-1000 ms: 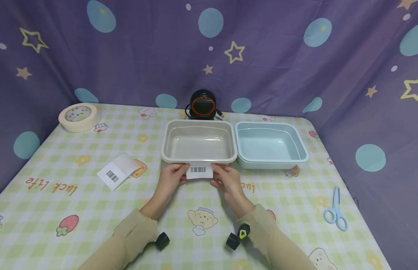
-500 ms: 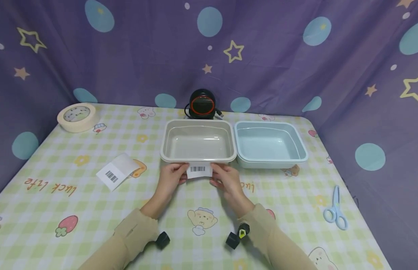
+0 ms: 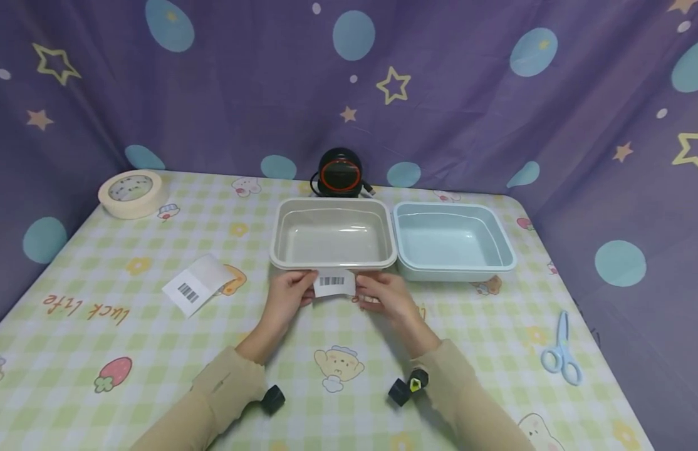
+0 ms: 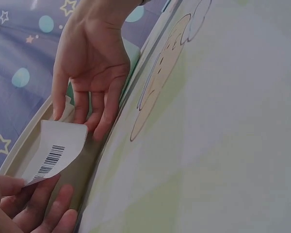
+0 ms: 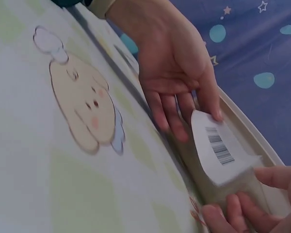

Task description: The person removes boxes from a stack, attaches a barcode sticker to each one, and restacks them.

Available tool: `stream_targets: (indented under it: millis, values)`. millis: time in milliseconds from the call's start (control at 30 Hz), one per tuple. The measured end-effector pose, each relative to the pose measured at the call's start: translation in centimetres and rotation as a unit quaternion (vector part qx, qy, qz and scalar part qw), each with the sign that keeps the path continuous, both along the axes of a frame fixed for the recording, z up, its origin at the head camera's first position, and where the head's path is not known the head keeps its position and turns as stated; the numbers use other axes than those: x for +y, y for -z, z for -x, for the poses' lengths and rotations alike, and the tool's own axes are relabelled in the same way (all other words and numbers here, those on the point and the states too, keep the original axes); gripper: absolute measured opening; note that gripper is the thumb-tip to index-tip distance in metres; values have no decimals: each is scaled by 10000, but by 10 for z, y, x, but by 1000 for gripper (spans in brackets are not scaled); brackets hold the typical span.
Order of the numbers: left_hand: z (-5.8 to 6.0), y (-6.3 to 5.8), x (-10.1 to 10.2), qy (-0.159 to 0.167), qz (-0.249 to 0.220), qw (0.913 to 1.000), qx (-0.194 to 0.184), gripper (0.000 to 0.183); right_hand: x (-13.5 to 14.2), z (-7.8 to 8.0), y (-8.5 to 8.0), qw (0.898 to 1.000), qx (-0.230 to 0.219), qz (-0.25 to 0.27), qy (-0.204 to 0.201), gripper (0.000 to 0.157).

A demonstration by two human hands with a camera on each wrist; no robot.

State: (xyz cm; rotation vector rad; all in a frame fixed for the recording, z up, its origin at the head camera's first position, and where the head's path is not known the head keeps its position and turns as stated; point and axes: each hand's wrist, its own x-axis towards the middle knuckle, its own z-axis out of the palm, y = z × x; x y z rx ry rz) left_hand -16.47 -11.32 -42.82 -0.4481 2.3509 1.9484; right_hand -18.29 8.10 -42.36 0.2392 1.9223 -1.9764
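Pinching label (image 3: 333, 282) by left edge: left hand (image 3: 284, 293); right hand (image 3: 386, 295), fingers loose, at opposite edge.

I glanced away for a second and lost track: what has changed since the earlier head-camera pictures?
The right hand has shifted a little to the right and seems to have let go of the barcode label; whether it still touches the edge is hard to tell. The left hand still pinches the label's other end. The grey basin, blue basin, scissors and tape roll stayed put.
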Motion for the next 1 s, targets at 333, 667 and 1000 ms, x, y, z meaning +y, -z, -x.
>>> stream_targets:
  millis: [333, 667, 1000]
  values:
    - [0, -2, 0, 28, -78, 10000, 7, 29, 8, -2, -8, 9875, 751, -1275, -543, 30]
    - [1, 1, 0, 29, -123, 9999, 5, 29, 2, -17, -22, 9090, 1895, -3213, -1860, 21]
    - [0, 2, -1, 56, -255, 9994, 227, 28, -22, -42, -29, 8690, 2411, -2317, -3648, 30]
